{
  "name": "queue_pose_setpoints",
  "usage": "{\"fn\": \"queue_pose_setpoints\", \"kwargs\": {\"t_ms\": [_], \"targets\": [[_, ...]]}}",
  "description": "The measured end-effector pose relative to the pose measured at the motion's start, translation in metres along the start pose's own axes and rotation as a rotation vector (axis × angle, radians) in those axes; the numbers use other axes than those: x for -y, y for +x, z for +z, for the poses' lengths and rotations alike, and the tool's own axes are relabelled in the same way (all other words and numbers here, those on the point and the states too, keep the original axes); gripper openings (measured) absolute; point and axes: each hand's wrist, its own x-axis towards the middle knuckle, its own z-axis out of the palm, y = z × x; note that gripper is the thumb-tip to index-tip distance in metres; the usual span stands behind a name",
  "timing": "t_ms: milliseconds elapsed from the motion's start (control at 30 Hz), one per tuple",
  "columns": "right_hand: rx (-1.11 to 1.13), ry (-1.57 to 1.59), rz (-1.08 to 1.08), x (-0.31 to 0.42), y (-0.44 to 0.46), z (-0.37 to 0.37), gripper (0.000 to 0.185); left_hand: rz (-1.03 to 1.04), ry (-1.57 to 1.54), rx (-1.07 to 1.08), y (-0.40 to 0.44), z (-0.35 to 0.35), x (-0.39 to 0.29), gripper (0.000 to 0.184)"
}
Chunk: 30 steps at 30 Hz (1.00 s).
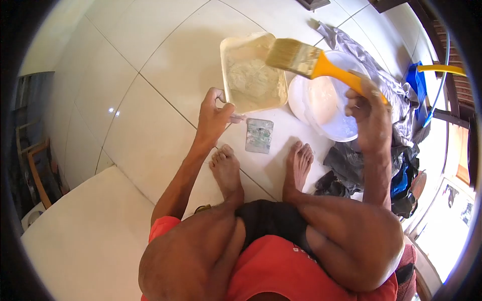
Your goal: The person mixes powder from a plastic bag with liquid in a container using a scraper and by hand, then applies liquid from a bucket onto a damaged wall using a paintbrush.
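The person's left hand (213, 118) was pinched, thumb above and fingers curled beneath, on the near left corner of a cream-coloured rectangular plastic tray (225, 75) with rounded corners and raised sides. The tray was ahead of the feet, over the white floor tiles (165, 100); whether it rested on them or was slightly lifted could not be told. A pale beige paste (253, 78) lay spread across its bottom, uneven in texture, with thinner smears up the inner walls. The right hand (370, 113) was closed around the yellow handle of a broad flat paintbrush with tan bristles (324, 67), raised in the air with its bristles pointing left, overlapping the tray's right edge in view. The metal band of the brush was streaked with pale residue. Just to the right of the tray stood a round, translucent white plastic tub (341, 131), open at the top, with a smooth pale cream substance (323, 98) inside; its depth could not be told. A flat, grey-green rectangular piece (259, 135) lay near the tray's lower edge, between tray and feet. Beside the tub were a crumpled silver-grey cloth (389, 75) and crinkled black plastic sheeting (346, 160).
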Motion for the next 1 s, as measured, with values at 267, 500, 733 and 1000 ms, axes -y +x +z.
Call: {"fn": "queue_pose_setpoints", "kwargs": {"t_ms": [267,500,733,1000], "targets": [[-0.312,-0.560,-0.079,0.025,-0.021,-0.057,0.036,0.009,0.007,0.001,0.009,-0.010,0.011,0.012],[0.005,-0.923,0.081,-0.024,0.014,-0.060,0.029,0.122,0.052,-0.051,0.016,-0.015,0.036,0.013],[0.057,-1.744,-0.069,-0.015,0.010,-0.057,0.025,0.076,0.058,-0.063,0.016,-0.021,0.033,0.014],[-0.002,-1.802,-0.622,-0.015,0.004,-0.061,0.019,0.099,0.066,-0.088,0.017,-0.031,0.044,0.016]]}}
